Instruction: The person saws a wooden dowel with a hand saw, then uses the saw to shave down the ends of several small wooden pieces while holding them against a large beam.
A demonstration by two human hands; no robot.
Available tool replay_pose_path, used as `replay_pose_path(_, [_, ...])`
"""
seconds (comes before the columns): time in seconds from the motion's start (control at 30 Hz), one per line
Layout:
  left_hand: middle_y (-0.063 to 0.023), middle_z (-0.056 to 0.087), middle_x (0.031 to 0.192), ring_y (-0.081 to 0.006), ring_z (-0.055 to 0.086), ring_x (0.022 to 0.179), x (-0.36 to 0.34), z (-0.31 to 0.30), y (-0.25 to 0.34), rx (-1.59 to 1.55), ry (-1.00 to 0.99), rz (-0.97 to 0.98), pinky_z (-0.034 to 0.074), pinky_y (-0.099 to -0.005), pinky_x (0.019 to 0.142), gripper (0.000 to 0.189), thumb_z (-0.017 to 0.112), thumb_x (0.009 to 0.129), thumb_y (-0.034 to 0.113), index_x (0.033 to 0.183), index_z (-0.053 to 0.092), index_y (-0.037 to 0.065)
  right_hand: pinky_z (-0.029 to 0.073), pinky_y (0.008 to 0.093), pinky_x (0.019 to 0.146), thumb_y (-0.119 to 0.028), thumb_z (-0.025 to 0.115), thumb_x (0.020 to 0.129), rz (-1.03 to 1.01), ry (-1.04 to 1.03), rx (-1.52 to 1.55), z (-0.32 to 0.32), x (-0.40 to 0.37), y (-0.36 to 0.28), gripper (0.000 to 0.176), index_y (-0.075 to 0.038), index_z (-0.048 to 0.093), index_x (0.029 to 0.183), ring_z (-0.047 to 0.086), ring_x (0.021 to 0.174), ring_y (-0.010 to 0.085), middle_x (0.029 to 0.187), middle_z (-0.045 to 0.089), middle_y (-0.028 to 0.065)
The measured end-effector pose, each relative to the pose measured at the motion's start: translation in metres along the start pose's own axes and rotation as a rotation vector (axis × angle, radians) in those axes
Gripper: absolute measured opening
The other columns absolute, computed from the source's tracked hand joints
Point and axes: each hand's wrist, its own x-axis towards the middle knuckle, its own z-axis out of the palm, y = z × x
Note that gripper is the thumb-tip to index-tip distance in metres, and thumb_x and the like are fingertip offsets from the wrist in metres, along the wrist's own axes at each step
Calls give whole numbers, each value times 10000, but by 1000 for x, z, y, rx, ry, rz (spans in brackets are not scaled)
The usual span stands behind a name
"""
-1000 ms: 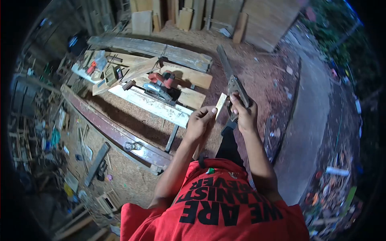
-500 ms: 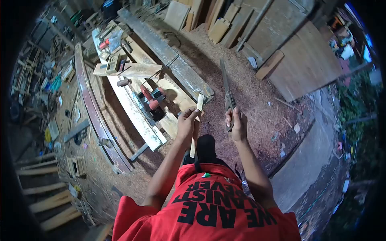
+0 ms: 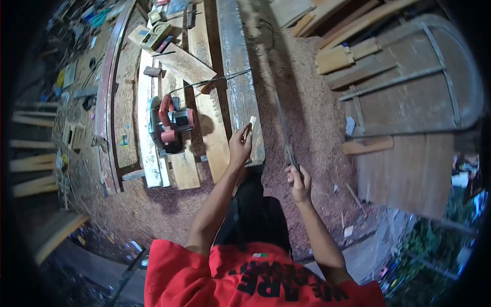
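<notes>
My left hand (image 3: 240,145) is closed on a narrow wooden strip (image 3: 252,121), whose pale end sticks up past the fingers near the end of a long weathered beam (image 3: 239,82). My right hand (image 3: 299,182) grips the handle of a handsaw (image 3: 284,125). The saw's long thin blade points up and away, to the right of the beam and apart from the strip. A red circular saw (image 3: 169,123) rests on the boards left of my left hand.
Pale planks (image 3: 209,107) lie lengthwise beside the beam, with a short board (image 3: 186,66) across them. A wooden hand plane (image 3: 156,36) sits farther back. A reddish curved timber (image 3: 106,97) is at left. Panels (image 3: 404,174) and wood pieces lie at right over sawdust-covered ground.
The view has turned, and the bench and circular saw appear more upright in it. The strip now shows only as a short end above my left hand. Both hands keep their holds.
</notes>
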Motion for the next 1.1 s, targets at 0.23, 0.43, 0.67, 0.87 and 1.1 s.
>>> replay_pose_path(0.23, [-185, 561, 1112, -340, 547, 1005, 78, 79, -78, 44, 19, -140, 458, -416, 869, 394, 590, 910, 97, 1303, 577, 122, 384, 304, 553, -343, 570, 970, -107, -179, -272, -16, 152, 96, 369, -8, 597, 816, 495, 609, 103, 634, 516, 15])
replay_pose_path(0.43, [-216, 424, 1379, -427, 322, 1364, 91, 105, -113, 609, 184, 88, 195, -646, 1127, 423, 635, 883, 111, 1298, 562, 142, 410, 305, 576, -330, 576, 967, -117, -246, -175, -1, 215, 170, 368, 0, 596, 805, 522, 631, 117, 655, 554, 26])
replay_pose_path(0.67, [-220, 266, 1544, -412, 196, 1462, 108, 117, -125, 668, 235, -75, 86, -668, 1145, 534, 592, 935, 260, 1406, 427, 69, 370, 276, 527, -277, 586, 956, -97, -312, -64, 4, 232, 185, 325, -14, 585, 766, 478, 577, 80, 616, 526, 10])
replay_pose_path(0.87, [-274, 248, 1548, -408, 188, 1468, 122, 122, -121, 679, 409, -406, 80, -645, 1152, 666, 488, 983, 383, 1475, 300, -25, 361, 282, 521, -283, 588, 951, -62, -339, -61, 4, 239, 198, 334, -18, 580, 748, 462, 560, 78, 595, 502, 4])
replay_pose_path(1.1, [-266, 227, 1563, -403, 157, 1479, 123, 122, -119, 765, 296, -276, 76, -636, 1156, 650, 451, 997, 363, 1494, 263, -11, 370, 282, 534, -285, 581, 949, -4, -311, -39, 12, 229, 204, 323, -16, 594, 772, 490, 584, 99, 622, 534, 18])
